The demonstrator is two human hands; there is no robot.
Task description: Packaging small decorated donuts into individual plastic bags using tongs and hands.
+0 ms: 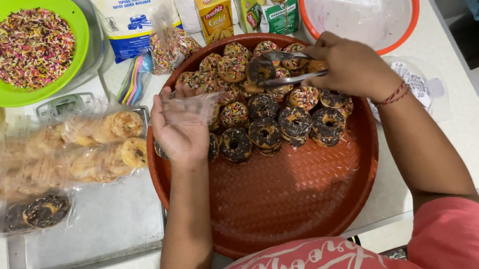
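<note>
R hand [346, 68] fingers pinching tongs [287, 67] on donut [260, 70]; L hand [178, 126] pinching clear bag [193, 102].

- Head view: worn camera looking steeply down, close above the round brown tray [294, 206]; wearer's torso at 6 o'clock, table's far edge at 12.

A home kitchen: a white surface [478, 145] crowded with a flour bag [129, 18], a bowl of sprinkles [23, 47], a baking tray [101, 232] and glazed doughnuts [266, 131].
</note>
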